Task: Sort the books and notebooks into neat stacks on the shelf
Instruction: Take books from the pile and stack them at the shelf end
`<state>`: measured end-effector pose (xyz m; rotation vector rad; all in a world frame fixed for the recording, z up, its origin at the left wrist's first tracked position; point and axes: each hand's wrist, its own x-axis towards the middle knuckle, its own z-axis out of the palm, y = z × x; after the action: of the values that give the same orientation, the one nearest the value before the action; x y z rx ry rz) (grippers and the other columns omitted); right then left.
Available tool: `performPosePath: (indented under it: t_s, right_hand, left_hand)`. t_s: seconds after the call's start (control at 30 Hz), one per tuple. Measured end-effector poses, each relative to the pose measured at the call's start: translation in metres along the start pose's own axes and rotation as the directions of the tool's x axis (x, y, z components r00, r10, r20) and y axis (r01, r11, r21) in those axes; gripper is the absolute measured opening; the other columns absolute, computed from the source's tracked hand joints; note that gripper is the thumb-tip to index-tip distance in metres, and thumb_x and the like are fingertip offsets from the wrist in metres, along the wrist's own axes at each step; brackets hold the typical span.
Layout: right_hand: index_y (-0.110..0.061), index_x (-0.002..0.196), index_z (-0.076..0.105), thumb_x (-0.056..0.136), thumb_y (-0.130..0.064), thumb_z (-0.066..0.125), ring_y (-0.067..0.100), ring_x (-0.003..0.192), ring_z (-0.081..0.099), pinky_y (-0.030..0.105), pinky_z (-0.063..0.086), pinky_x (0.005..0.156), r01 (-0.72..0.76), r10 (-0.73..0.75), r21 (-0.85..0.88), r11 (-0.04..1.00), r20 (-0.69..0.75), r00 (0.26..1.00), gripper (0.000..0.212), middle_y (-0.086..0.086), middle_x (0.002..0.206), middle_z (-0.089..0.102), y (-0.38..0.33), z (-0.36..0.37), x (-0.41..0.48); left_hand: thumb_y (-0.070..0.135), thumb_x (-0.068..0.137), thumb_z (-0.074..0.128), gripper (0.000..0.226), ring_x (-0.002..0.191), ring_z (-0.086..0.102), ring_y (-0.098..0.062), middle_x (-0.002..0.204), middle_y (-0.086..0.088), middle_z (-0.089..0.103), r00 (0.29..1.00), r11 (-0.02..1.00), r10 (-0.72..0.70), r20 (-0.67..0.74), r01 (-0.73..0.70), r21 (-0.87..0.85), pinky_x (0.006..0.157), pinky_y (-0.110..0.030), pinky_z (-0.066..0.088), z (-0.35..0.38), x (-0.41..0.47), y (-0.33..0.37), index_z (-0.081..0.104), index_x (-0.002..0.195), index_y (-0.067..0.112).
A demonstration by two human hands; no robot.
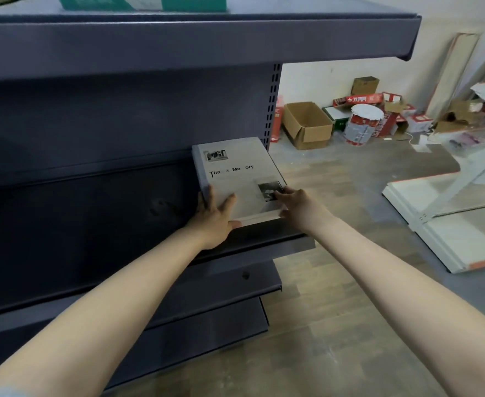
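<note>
1. Two bare forearms reach in from the bottom edge toward the dark metal shelf (92, 219).
2. Left hand (215, 216) lies with straight, spread fingers on the near-left corner of the grey book (235, 167), thumb along its page edge.
3. Right hand (298, 204) touches the near-right corner; whether it pinches there cannot be told.
4. That book lies flat at the shelf's right end, by the front lip.
5. An open cardboard box (307, 124) stands on the floor beyond.
</note>
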<state>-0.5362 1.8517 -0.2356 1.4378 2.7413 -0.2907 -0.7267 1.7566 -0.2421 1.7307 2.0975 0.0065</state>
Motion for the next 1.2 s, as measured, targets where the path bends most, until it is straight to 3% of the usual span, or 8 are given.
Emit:
performPosePath:
  t_s: [0.13, 0.3, 0.47, 0.67, 0.77, 1.2]
  right_hand:
    - [-0.013, 0.144, 0.036, 0.091, -0.020, 0.060, 0.028, 0.127, 0.046, 0.038, 0.038, 0.105, 0.032, -0.032, -0.045, 0.998, 0.007, 0.999, 0.058, 0.010, 0.147, 0.037, 0.004, -0.006, 0.000]
    - [-0.010, 0.137, 0.046, 0.088, -0.014, 0.063, 0.032, 0.120, 0.052, 0.042, 0.042, 0.100, 0.014, -0.012, 0.078, 0.997, -0.034, 0.999, 0.052, 0.016, 0.141, 0.042, 0.006, -0.005, -0.004]
    - [-0.011, 0.140, 0.041, 0.087, -0.005, 0.058, 0.036, 0.111, 0.057, 0.039, 0.048, 0.090, 0.091, -0.081, 0.115, 0.989, -0.084, 0.993, 0.056, 0.013, 0.144, 0.037, 0.008, 0.008, -0.005]
    - [-0.016, 0.147, 0.030, 0.093, -0.007, 0.053, 0.038, 0.120, 0.052, 0.040, 0.045, 0.096, 0.078, -0.071, 0.085, 0.993, -0.083, 0.994, 0.059, 0.015, 0.156, 0.016, 0.012, 0.013, -0.010]
    - [-0.019, 0.147, 0.030, 0.092, -0.006, 0.051, 0.038, 0.119, 0.053, 0.039, 0.047, 0.092, 0.096, -0.091, 0.066, 0.993, -0.083, 0.992, 0.060, 0.014, 0.157, 0.013, 0.012, 0.015, -0.011]
    - [-0.013, 0.147, 0.027, 0.090, -0.004, 0.051, 0.040, 0.128, 0.042, 0.041, 0.040, 0.102, 0.063, -0.064, 0.092, 0.994, -0.003, 0.998, 0.063, 0.019, 0.156, 0.013, 0.000, 0.004, -0.008]
  left_hand:
    - [0.044, 0.100, 0.029, 0.067, 0.137, -0.027, -0.042, 0.148, -0.017, -0.036, 0.998, 1.000, -0.002, 0.066, 0.000, 0.030, 0.113, -0.055, 0.001, -0.004, 0.000, 0.005, -0.015, 0.148, 0.031]
    - [0.043, 0.101, 0.029, 0.067, 0.137, -0.026, -0.042, 0.148, -0.016, -0.037, 0.995, 0.999, -0.005, 0.098, 0.001, 0.045, 0.113, -0.056, 0.005, -0.007, -0.001, 0.007, -0.018, 0.148, 0.030]
    - [0.050, 0.095, 0.041, 0.075, 0.139, -0.024, -0.038, 0.150, -0.008, -0.036, 0.996, 0.999, 0.038, 0.086, -0.035, -0.037, 0.115, -0.055, 0.009, -0.009, -0.002, -0.005, -0.010, 0.149, 0.036]
    - [0.042, 0.095, 0.047, 0.076, 0.141, -0.020, -0.036, 0.150, -0.005, -0.036, 1.000, 0.986, 0.017, 0.014, -0.015, -0.168, 0.116, -0.054, 0.005, 0.001, -0.002, -0.003, -0.005, 0.150, 0.034]
    - [0.041, 0.095, 0.049, 0.077, 0.142, -0.020, -0.031, 0.151, -0.003, -0.034, 1.000, 0.977, 0.016, -0.016, -0.019, -0.210, 0.117, -0.052, 0.005, 0.004, -0.003, -0.008, -0.004, 0.150, 0.032]
    - [0.045, 0.098, 0.038, 0.074, 0.141, -0.021, -0.036, 0.149, -0.006, -0.038, 0.999, 0.994, 0.013, 0.038, -0.009, -0.107, 0.116, -0.053, 0.009, 0.002, 0.000, -0.005, -0.014, 0.149, 0.032]
